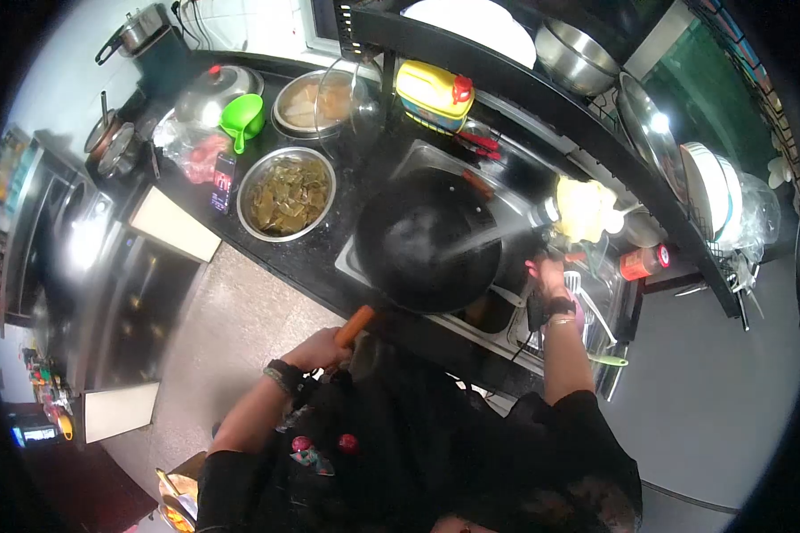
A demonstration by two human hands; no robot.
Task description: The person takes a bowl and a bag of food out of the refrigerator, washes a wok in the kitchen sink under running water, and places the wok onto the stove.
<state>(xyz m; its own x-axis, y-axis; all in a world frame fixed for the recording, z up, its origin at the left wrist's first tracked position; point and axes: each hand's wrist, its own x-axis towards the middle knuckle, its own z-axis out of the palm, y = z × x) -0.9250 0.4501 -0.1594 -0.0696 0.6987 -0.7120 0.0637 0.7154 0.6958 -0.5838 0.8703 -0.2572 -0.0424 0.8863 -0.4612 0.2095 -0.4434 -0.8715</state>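
Note:
A large black wok [422, 240] sits over the sink [351, 264], tilted, with its inside facing up. My left hand [322, 349] is wrapped round its orange wooden handle [356, 326] at the near side. Water [489, 238] sprays from a pale tap nozzle [545, 212] into the wok. Just below the nozzle, at the wok's right, is my right hand [549, 275], its fingers curled; what they hold, if anything, I cannot make out. White slotted utensils [593, 311] and a green-handled one [608, 361] lie beside that wrist.
Left of the sink stand a steel bowl of soaked green-brown leaves [287, 195], a phone [224, 181], a green scoop [242, 119] and a pan with pale pieces [307, 105]. A black rack [542, 98] overhangs the sink. A red-capped jar [644, 262] is at right.

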